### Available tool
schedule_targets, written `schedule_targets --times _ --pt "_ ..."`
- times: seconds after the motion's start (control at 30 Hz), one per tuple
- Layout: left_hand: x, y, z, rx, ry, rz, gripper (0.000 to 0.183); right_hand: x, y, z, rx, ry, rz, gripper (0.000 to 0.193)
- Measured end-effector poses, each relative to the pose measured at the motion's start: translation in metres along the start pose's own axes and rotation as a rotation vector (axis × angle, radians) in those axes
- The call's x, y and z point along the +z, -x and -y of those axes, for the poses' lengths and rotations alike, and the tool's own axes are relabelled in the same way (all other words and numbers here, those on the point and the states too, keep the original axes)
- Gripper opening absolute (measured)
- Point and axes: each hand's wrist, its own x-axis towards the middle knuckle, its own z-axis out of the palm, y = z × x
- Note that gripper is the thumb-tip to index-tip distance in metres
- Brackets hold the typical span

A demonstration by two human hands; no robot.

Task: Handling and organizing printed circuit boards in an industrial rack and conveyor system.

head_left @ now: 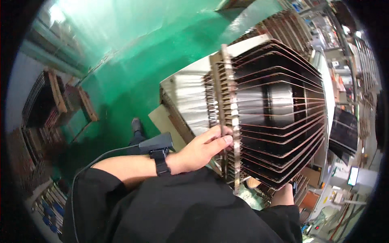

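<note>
A slotted metal rack (231, 101) holds several thin dark panels (279, 137) with copper-coloured edges, standing apart in a row. My left hand (204, 148) is closed on the near part of the rack's toothed side bar, thumb on top and fingers curled around it. A black strap with a dark box sits on my left wrist. My right hand (285, 195) reaches below the near right corner of the panels; only its wrist area shows, and its fingers are hidden behind them.
Under the rack lies a pale board-like surface (182, 87). Another rack (283, 30) stands beyond it. On the left, wooden-edged frames (56, 91) rest on the green floor (121, 87). Cluttered shelves and benches (340, 194) line the right side.
</note>
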Motion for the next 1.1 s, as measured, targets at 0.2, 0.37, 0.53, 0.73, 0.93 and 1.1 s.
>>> schedule_targets --times 0.2,0.37,0.53,0.73,0.93,1.1 --pt "0.029 0.003 -0.025 -0.193 0.073 -0.136 0.022 0.008 -0.013 0.021 -0.004 -0.065 0.068 0.037" --pt "0.025 -0.014 -0.064 -0.207 -0.050 -0.249 0.010 -0.037 -0.038 0.046 -0.176 0.185 -0.323 0.027" --pt "-0.007 -0.019 -0.141 -0.226 -0.132 -0.377 0.008 -0.028 -0.062 0.064 -0.074 0.190 -0.690 0.032" --pt "-0.063 -0.045 -0.248 -0.128 -0.292 -0.578 0.012 0.076 -0.078 0.124 0.427 -0.469 0.071 0.023" --pt "-0.112 -0.012 -0.342 -0.101 -0.327 -0.661 0.020 0.234 -0.061 0.178 0.285 -0.843 0.104 0.025" --pt "-0.203 -0.013 -0.423 -0.164 -0.296 -0.601 0.021 0.333 -0.084 0.255 0.321 -0.787 0.220 0.028"
